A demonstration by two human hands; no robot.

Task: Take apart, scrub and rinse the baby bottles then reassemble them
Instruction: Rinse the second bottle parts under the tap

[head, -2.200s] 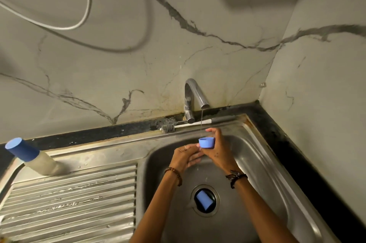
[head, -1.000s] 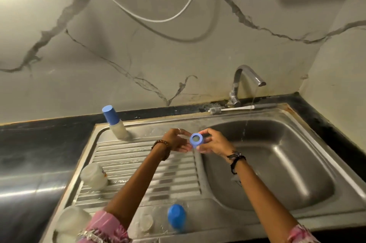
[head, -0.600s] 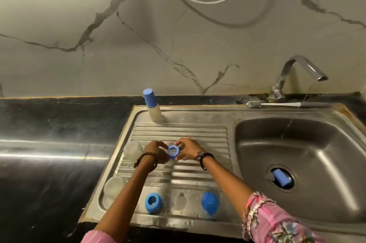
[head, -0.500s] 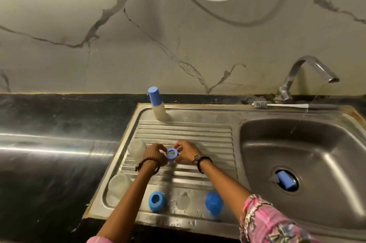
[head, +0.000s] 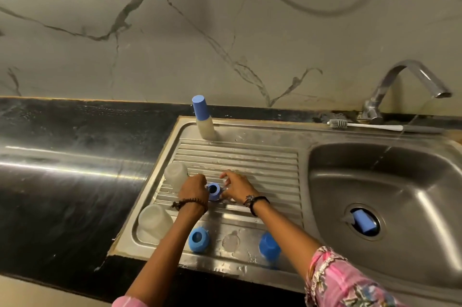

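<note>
1. The blue ring (head: 214, 191) sits open side up on the ribbed drainboard (head: 262, 164), between the two hands near the middle of the view.
2. The left hand (head: 193, 189) has its grip curled against the ring's 9 o'clock side; whether it truly pinches it I cannot tell. The right hand (head: 236, 188) is at the ring's 3 o'clock, fingers apart and relaxed, fingertips low beside the ring.
3. Judged step: setting the rinsed ring down to drain. To do it well, seat it flat across the ribs so it cannot roll, then let go with both hands straight upward.
4. Keep it apart from the clear cup (head: 175, 176) at its 10 o'clock, so neither tips.
5. Containers: a second clear cup (head: 155, 223) stands upside down at 8 o'clock; contents not visible.
6. A capped bottle (head: 203, 119) at 12 o'clock holds pale liquid.
7. Two blue caps (head: 198, 240) stand along the near edge of the surface.
8. The sink basin (head: 375, 181) at 3 o'clock holds one blue piece (head: 363, 221) lodged in its drain, yet to be fetched.
</note>
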